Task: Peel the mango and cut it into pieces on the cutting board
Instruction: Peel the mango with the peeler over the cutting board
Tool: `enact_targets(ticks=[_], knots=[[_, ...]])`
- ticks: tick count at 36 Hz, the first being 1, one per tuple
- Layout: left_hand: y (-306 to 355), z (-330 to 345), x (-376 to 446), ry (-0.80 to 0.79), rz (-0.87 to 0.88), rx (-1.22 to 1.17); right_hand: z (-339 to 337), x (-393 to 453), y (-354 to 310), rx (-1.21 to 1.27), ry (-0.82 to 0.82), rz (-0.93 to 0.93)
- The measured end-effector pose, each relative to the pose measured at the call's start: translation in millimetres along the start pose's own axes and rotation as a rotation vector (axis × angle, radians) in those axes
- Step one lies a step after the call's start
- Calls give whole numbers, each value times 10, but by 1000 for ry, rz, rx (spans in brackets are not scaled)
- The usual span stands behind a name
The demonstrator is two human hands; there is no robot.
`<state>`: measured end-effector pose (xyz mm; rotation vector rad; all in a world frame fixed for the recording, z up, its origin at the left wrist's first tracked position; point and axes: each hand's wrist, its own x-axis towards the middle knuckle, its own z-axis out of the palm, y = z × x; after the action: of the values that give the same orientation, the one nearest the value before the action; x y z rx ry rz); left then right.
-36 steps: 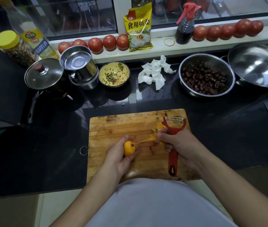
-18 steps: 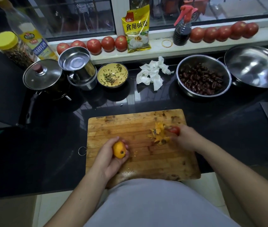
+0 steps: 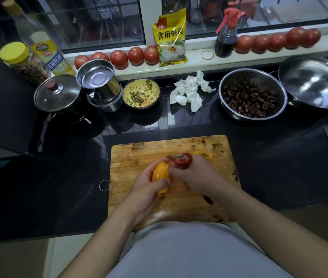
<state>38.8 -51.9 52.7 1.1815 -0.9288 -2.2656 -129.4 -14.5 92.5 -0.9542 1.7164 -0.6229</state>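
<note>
From the head view, my left hand grips the mango over the middle of the cutting board. My right hand grasps the red peeler, its blade at the mango's far tip. Peel scraps lie just beyond on the board's far right.

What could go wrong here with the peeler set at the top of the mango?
1. The left hand wraps the wet-looking mango along the likely stroke path, so a slip of the peeler in the right hand could nick its fingers.
2. The mango is held above the cutting board; it might squirt out of the grip.
</note>
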Motion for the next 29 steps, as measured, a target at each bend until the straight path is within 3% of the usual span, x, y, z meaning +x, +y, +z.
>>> enact_targets(ticks=[7,14,29], knots=[[55,68,-22,100,139,360,-38,-6,-39,51,28,0],[102,101,-8,95,230,659,-91,10,-22,74,0,21],[-11,181,11,69,283,790,-75,37,9,101,0,135]])
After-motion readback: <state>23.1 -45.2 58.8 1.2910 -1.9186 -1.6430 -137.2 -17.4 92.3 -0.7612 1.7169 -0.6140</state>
